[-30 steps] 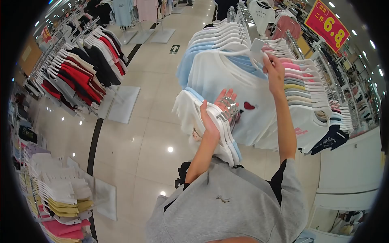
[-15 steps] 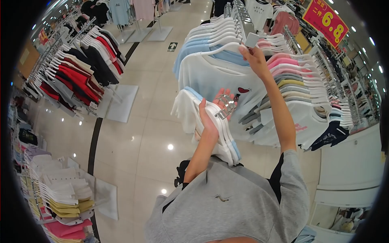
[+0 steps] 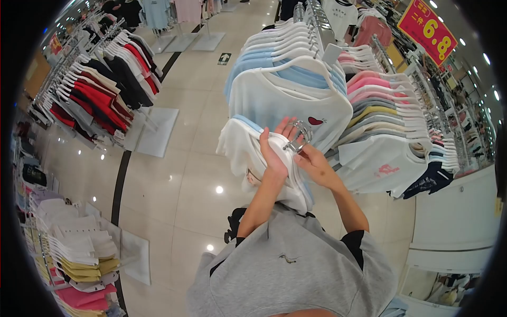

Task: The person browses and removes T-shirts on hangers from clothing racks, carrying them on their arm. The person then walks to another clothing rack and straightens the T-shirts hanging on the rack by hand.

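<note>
My left hand (image 3: pixel 273 157) is wrapped round a bunch of white clothes hangers (image 3: pixel 289 194) that carry white and light blue shirts (image 3: pixel 238 141). Their metal hooks (image 3: pixel 300 135) stick up together beside my left fingers. My right hand (image 3: pixel 317 167) has its fingertips closed on the hangers just under those hooks; the exact grip is partly hidden. Right in front of both hands, a pale shirt with a red heart print (image 3: pixel 315 121) hangs first on the rack's metal rail (image 3: pixel 320 21).
More pink, grey and yellow tops (image 3: pixel 377 111) hang to the right of the rail. A red price sign (image 3: pixel 428 31) stands above them. At left are a rack of red and black clothes (image 3: pixel 100 98) and a stack of white skirts (image 3: pixel 79 232). A white cabinet (image 3: pixel 449 211) stands at right.
My right hand has come down from the rail's end to the hooks of the hanger bunch. My left hand keeps its hold in nearly the same place.
</note>
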The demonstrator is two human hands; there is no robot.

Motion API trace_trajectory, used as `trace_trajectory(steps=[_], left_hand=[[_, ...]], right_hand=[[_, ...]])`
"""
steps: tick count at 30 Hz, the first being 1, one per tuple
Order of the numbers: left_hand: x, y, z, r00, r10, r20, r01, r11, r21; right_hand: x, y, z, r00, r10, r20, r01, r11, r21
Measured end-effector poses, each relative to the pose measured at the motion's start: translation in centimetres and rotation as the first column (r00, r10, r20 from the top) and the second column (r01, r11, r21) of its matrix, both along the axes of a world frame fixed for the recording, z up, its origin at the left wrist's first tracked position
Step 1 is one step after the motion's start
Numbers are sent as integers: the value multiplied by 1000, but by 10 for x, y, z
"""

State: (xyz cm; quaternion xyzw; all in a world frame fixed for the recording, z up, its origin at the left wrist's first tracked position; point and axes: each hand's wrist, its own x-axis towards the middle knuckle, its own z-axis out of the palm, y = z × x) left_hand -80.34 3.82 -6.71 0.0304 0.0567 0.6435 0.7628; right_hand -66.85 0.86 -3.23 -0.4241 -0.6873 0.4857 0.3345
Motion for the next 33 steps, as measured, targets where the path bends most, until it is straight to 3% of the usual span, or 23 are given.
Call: trace_trajectory(steps=[5, 7, 8, 9, 11, 16, 20, 22, 27, 33], left_hand=[[2, 1, 1, 996, -61, -58, 63, 998, 25], [0, -2, 4, 986, -133, 97, 129, 991, 42], [1, -1, -1, 986, -134, 97, 130, 991, 43], [4, 2, -9, 976, -165, 143, 153, 984, 91], [6, 2, -9, 963, -196, 187, 170, 975, 143], [4, -6, 8, 964, -161, 210, 133, 981, 143], [2, -7, 10, 962, -136, 239, 104, 985, 141], [2, -7, 10, 959, -139, 248, 106, 984, 143], [-2, -5, -1, 955, -133, 266, 93, 983, 159], [-2, -7, 3, 966, -111, 236, 91, 991, 95]], right_hand=[[0, -1, -11, 982, -118, -146, 96, 984, -149], [3, 5, -6, 966, -131, -224, 99, 984, -147], [8, 10, -12, 955, -240, -175, 231, 970, -73], [11, 14, -8, 955, -240, -175, 231, 970, -72], [16, 26, 9, 875, -484, -3, 462, 833, 305], [29, 64, 84, 823, -567, 45, 474, 728, 495], [30, 122, 108, 919, -391, -55, 349, 739, 576], [28, 146, 98, 936, -348, 51, 211, 673, 709], [23, 163, 77, 907, -402, 130, 219, 710, 670], [20, 155, 70, 924, -382, 10, 296, 732, 614]])
